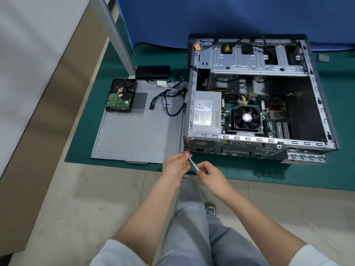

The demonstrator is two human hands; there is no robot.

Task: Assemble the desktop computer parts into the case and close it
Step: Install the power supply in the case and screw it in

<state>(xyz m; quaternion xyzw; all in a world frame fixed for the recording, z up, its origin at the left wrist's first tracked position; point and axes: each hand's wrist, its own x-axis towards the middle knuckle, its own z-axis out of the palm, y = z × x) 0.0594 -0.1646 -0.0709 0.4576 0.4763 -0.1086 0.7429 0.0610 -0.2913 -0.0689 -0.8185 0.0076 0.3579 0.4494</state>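
Observation:
The open computer case (315, 104) lies on its side on a green mat, with the power supply (206, 112), motherboard and CPU fan (246, 117) inside. Its grey side panel (142, 131) lies flat to the left, with a hard drive (120, 96) and loose black cables (169, 100) on it. Near the case's rear left corner, my right hand (211, 175) grips a thin screwdriver (194, 165) by its handle. My left hand (175, 165) pinches the shaft near its tip, which points at that corner.
A black rectangular part (152, 72) lies behind the panel beside a grey metal post (115, 35). A blue cloth (230, 18) hangs behind the case. A small grey piece (323, 58) sits on the mat at far right. My legs and shoe (210, 208) are below the hands.

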